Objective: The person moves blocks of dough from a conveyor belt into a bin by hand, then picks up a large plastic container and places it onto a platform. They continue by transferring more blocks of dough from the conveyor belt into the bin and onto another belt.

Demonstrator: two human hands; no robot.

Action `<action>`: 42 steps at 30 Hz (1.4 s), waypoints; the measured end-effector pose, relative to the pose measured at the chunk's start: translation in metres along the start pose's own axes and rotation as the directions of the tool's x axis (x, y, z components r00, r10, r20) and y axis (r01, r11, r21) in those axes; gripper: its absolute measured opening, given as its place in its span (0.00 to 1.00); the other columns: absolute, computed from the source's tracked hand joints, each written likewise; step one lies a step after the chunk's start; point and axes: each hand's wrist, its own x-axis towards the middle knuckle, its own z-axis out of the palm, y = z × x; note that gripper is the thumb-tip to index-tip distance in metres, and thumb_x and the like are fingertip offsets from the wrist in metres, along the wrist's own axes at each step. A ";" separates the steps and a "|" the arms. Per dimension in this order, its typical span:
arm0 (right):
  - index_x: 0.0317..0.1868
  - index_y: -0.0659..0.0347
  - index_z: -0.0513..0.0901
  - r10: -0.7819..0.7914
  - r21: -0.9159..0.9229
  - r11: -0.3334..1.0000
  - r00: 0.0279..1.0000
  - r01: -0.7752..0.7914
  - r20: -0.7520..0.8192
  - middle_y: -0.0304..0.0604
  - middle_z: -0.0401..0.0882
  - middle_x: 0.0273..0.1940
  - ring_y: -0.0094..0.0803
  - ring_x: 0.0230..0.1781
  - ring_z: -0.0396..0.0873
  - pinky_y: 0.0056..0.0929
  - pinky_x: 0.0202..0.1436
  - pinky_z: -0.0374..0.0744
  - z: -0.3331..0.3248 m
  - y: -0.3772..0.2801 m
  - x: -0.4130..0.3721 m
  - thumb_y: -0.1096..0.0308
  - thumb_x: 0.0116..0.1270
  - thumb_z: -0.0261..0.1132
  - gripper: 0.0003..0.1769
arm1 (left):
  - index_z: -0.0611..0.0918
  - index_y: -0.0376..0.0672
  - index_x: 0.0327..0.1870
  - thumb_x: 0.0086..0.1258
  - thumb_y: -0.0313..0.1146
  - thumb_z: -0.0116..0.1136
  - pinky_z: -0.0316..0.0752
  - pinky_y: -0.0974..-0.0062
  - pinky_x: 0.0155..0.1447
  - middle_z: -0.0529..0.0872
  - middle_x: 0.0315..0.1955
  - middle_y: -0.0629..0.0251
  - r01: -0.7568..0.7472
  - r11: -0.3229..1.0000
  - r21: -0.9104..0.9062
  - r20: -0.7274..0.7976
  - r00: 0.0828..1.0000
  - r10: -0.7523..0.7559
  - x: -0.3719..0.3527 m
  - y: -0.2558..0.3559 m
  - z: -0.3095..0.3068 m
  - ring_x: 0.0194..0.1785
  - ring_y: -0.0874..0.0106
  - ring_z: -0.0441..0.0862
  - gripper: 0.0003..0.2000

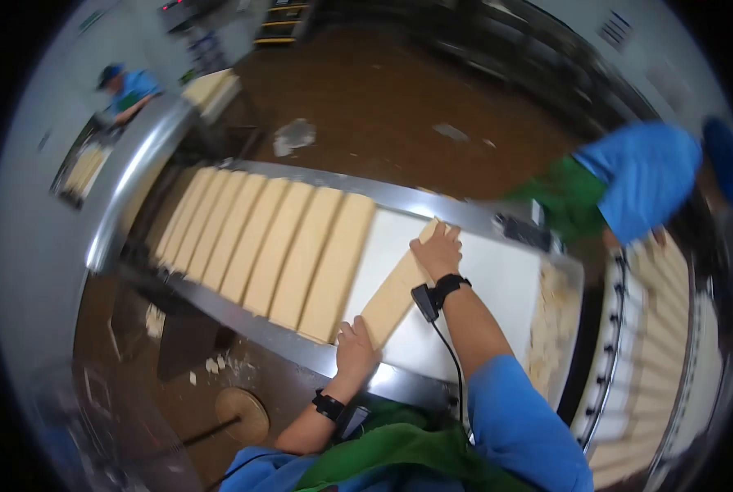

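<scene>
A long, flat, pale dough strip (pixel 399 289) lies slantwise across the white conveyor belt (pixel 489 283), held at both ends. My left hand (pixel 356 354) grips its near end at the belt's front edge. At the far end, my right hand (pixel 440 251) has its fingers around the strip. Black bands circle both wrists, and a cable runs from a small black device at the right one. To the left, several similar dough strips (pixel 276 246) lie side by side in a close row, the nearest just beside the held one.
A curved metal hood (pixel 137 184) rises over the belt's left end. Dough scraps (pixel 551 328) lie at its right end. On the right, a person in blue (pixel 645 176) bends over another conveyor (pixel 641 361) with strips. Another person (pixel 129 88) stands far left. Debris (pixel 294 136) litters the floor.
</scene>
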 end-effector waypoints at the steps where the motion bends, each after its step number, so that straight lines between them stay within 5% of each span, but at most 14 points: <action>1: 0.65 0.60 0.64 0.118 0.006 0.993 0.992 -0.119 0.036 0.56 0.58 0.64 0.56 0.63 0.66 0.50 0.61 0.73 -0.020 0.018 0.000 0.48 0.54 0.65 0.41 | 0.60 0.31 0.63 0.53 0.40 0.70 0.76 0.56 0.52 0.69 0.49 0.42 -0.062 0.998 0.011 0.048 0.997 0.061 0.002 0.012 -0.005 0.49 0.46 0.74 0.41; 6: 0.63 0.68 0.62 0.411 0.067 0.909 0.911 -0.412 0.036 0.60 0.51 0.68 0.57 0.62 0.67 0.49 0.59 0.74 -0.084 0.135 -0.017 0.48 0.52 0.67 0.45 | 0.59 0.33 0.62 0.53 0.38 0.71 0.77 0.53 0.48 0.67 0.50 0.40 -0.223 0.927 -0.302 0.271 0.912 0.308 -0.007 0.070 -0.004 0.45 0.43 0.77 0.40; 8: 0.61 0.73 0.62 0.419 0.107 0.908 0.889 -0.406 -0.182 0.67 0.43 0.71 0.60 0.62 0.67 0.50 0.58 0.75 -0.089 0.171 -0.024 0.48 0.52 0.68 0.45 | 0.58 0.33 0.63 0.53 0.38 0.71 0.77 0.52 0.48 0.66 0.50 0.40 -0.247 0.940 -0.237 0.330 0.889 0.316 -0.014 0.093 0.010 0.44 0.42 0.77 0.40; 12: 0.62 0.75 0.55 0.485 0.484 0.801 0.856 -0.352 -0.179 0.74 0.31 0.72 0.72 0.63 0.64 0.52 0.62 0.71 -0.098 0.230 -0.055 0.52 0.51 0.69 0.48 | 0.56 0.34 0.64 0.54 0.37 0.70 0.78 0.53 0.48 0.65 0.50 0.39 -0.250 0.958 -0.143 0.213 0.937 0.276 -0.023 0.135 0.041 0.44 0.40 0.78 0.41; 17: 0.59 0.69 0.58 0.607 0.592 0.758 0.627 -0.274 -0.488 0.67 0.55 0.62 0.64 0.59 0.65 0.48 0.62 0.72 -0.135 0.326 -0.132 0.55 0.51 0.68 0.41 | 0.63 0.37 0.62 0.51 0.28 0.70 0.74 0.55 0.55 0.63 0.53 0.39 -0.521 0.822 -0.231 0.025 0.841 0.540 -0.049 0.195 0.057 0.51 0.41 0.74 0.36; 20: 0.59 0.69 0.58 0.800 0.742 0.560 0.475 -0.368 -0.367 0.68 0.58 0.59 0.63 0.58 0.66 0.49 0.61 0.72 -0.216 0.369 -0.214 0.56 0.52 0.67 0.41 | 0.67 0.39 0.62 0.48 0.24 0.69 0.72 0.57 0.59 0.62 0.56 0.42 -0.577 0.744 -0.339 0.033 0.782 0.622 -0.079 0.254 0.068 0.56 0.43 0.70 0.36; 22: 0.59 0.70 0.60 0.731 0.645 0.680 0.389 -0.348 -0.561 0.67 0.61 0.58 0.65 0.55 0.69 0.50 0.59 0.73 -0.220 0.435 -0.252 0.56 0.53 0.68 0.40 | 0.67 0.40 0.63 0.46 0.23 0.69 0.72 0.58 0.60 0.62 0.58 0.45 -0.692 0.627 -0.357 0.032 0.662 0.748 -0.104 0.297 0.071 0.59 0.45 0.69 0.38; 24: 0.58 0.70 0.63 0.846 0.721 0.533 0.290 -0.442 -0.448 0.65 0.65 0.57 0.65 0.58 0.68 0.48 0.59 0.73 -0.254 0.469 -0.293 0.52 0.55 0.67 0.39 | 0.68 0.42 0.64 0.47 0.24 0.69 0.71 0.59 0.60 0.62 0.59 0.46 -0.713 0.591 -0.378 0.058 0.619 0.783 -0.126 0.331 0.080 0.60 0.46 0.68 0.37; 26: 0.58 0.70 0.68 0.910 0.636 0.409 0.246 -0.654 -0.333 0.62 0.71 0.57 0.62 0.64 0.64 0.52 0.62 0.69 -0.274 0.510 -0.320 0.43 0.59 0.61 0.40 | 0.67 0.43 0.65 0.49 0.29 0.70 0.71 0.59 0.61 0.62 0.60 0.47 -0.830 0.337 -0.445 0.001 0.376 0.927 -0.146 0.361 0.087 0.60 0.47 0.70 0.37; 28: 0.59 0.68 0.71 0.914 0.458 0.395 0.292 -0.796 -0.280 0.60 0.73 0.57 0.60 0.65 0.63 0.55 0.65 0.64 -0.280 0.563 -0.338 0.41 0.61 0.57 0.39 | 0.69 0.44 0.65 0.52 0.32 0.71 0.71 0.61 0.62 0.63 0.61 0.47 -0.779 0.353 -0.517 0.096 0.358 0.929 -0.166 0.390 0.085 0.59 0.50 0.71 0.35; 30: 0.59 0.66 0.73 0.918 0.251 0.381 0.332 -0.890 -0.216 0.59 0.75 0.58 0.58 0.67 0.61 0.58 0.67 0.60 -0.277 0.610 -0.347 0.39 0.63 0.52 0.39 | 0.69 0.43 0.64 0.56 0.35 0.71 0.72 0.63 0.61 0.62 0.62 0.47 -0.737 0.322 -0.594 0.307 0.162 0.938 -0.179 0.417 0.089 0.59 0.51 0.72 0.33; 38: 0.60 0.59 0.74 0.597 0.058 0.509 0.303 -0.859 -0.743 0.54 0.76 0.56 0.53 0.64 0.65 0.60 0.67 0.55 -0.265 0.662 -0.345 0.51 0.64 0.60 0.28 | 0.65 0.47 0.67 0.66 0.20 0.52 0.66 0.66 0.67 0.56 0.66 0.45 -0.612 0.187 -0.769 0.264 -0.038 0.964 -0.199 0.483 0.204 0.67 0.47 0.63 0.27; 40: 0.54 0.60 0.76 0.596 0.293 0.793 0.578 -0.534 -0.557 0.55 0.74 0.57 0.52 0.61 0.68 0.56 0.65 0.59 -0.272 0.635 -0.350 0.59 0.61 0.64 0.22 | 0.66 0.46 0.67 0.65 0.19 0.49 0.65 0.66 0.67 0.57 0.66 0.46 -0.584 0.237 -0.776 0.277 0.022 0.961 -0.203 0.490 0.209 0.68 0.48 0.62 0.28; 42: 0.49 0.60 0.77 0.287 0.393 0.920 0.708 -0.015 -0.646 0.54 0.73 0.57 0.51 0.59 0.70 0.53 0.62 0.63 -0.252 0.611 -0.357 0.67 0.59 0.65 0.17 | 0.66 0.45 0.67 0.63 0.17 0.47 0.64 0.66 0.68 0.58 0.66 0.46 -0.554 0.289 -0.780 0.291 0.087 0.953 -0.200 0.489 0.209 0.69 0.49 0.62 0.28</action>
